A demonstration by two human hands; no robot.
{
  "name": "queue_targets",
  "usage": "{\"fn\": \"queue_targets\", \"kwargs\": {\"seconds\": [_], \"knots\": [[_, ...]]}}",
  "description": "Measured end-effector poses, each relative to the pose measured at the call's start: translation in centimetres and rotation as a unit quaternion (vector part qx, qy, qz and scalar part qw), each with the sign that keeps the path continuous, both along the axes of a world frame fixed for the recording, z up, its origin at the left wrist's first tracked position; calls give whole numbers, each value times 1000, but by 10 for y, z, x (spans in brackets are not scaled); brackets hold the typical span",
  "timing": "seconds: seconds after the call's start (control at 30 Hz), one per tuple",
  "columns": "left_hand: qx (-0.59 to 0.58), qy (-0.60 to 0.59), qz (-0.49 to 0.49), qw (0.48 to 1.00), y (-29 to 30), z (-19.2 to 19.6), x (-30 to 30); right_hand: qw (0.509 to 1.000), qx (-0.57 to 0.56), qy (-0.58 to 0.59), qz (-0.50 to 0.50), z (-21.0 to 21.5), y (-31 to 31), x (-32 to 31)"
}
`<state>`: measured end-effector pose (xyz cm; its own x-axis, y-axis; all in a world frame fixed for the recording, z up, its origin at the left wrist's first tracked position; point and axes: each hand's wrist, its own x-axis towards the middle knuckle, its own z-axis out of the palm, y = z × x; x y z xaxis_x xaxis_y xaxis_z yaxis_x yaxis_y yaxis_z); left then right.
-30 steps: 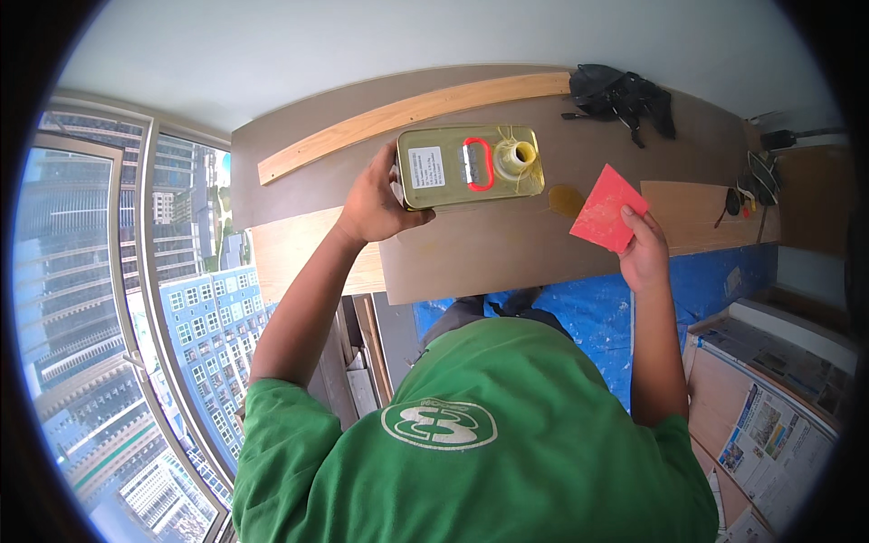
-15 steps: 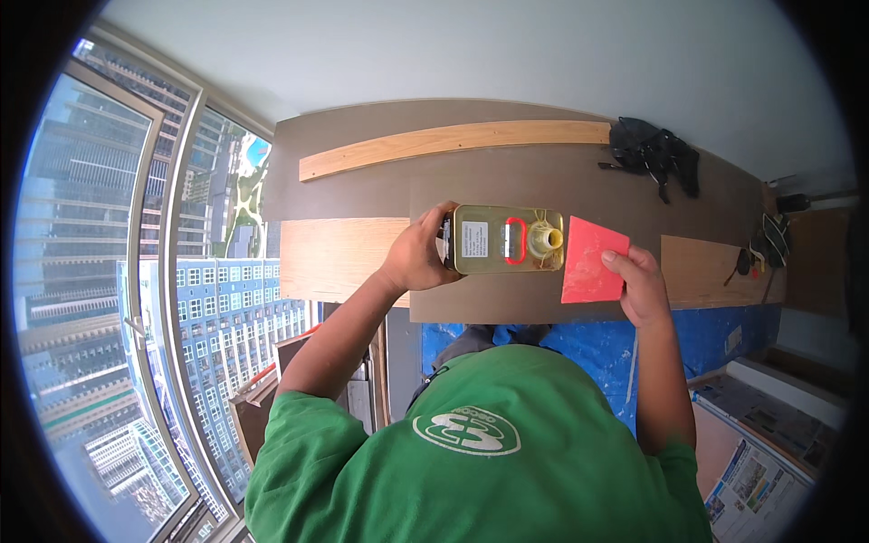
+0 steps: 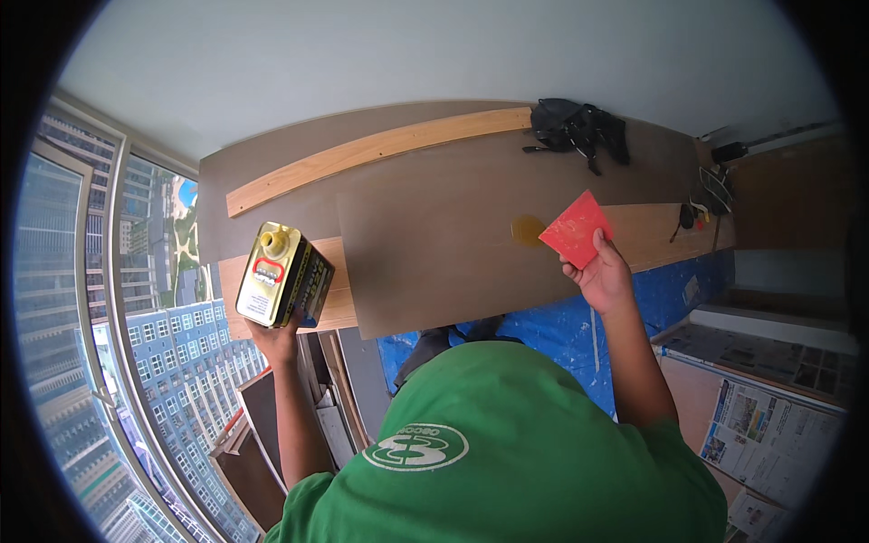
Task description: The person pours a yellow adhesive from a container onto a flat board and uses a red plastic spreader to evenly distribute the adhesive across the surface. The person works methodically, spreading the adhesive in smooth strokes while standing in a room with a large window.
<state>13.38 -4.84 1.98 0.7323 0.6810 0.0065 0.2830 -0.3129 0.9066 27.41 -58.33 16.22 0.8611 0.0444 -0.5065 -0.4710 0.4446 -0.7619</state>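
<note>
Left hand [image 3: 276, 337] clamps the tin can [image 3: 282, 274] at left; right hand [image 3: 605, 276] pinches the red scraper [image 3: 574, 229] — best drawn flat, evenly, through the glue puddle [image 3: 527, 230]

A rectangular can [image 3: 282, 274] sits at the left end of a wide panel [image 3: 434, 262]. A puddle [image 3: 527, 230] lies right of centre, a scraper [image 3: 576, 229] touching its right edge. A long slat [image 3: 380, 154] lies farther back, a bag [image 3: 576, 127] at its right end.
</note>
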Motion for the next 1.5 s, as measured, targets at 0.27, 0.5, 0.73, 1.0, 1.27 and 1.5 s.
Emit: {"fn": "queue_targets", "kwargs": {"seconds": [0.27, 0.5, 0.73, 1.0, 1.27, 1.5], "knots": [[-16, -82, 114, 990, 54, -60, -19, 998, -24, 12, -63, -15, -18, 2], [12, -139, 107, 984, 56, -86, -20, 985, 143, -9, -98, -12, -44, 8], [9, -48, 151, 987, 37, -89, -17, 942, 310, -92, -94, 41, -44, 22], [113, 181, -59, 975, -97, -114, -72, 945, 274, -137, -114, 29, -58, 11], [73, 16, -423, 903, -226, -71, 100, 965, 1, -58, -254, 8, -47, -11], [-33, -87, -554, 827, -338, 33, 181, 959, -119, -102, -236, 4, -70, -29]]}}
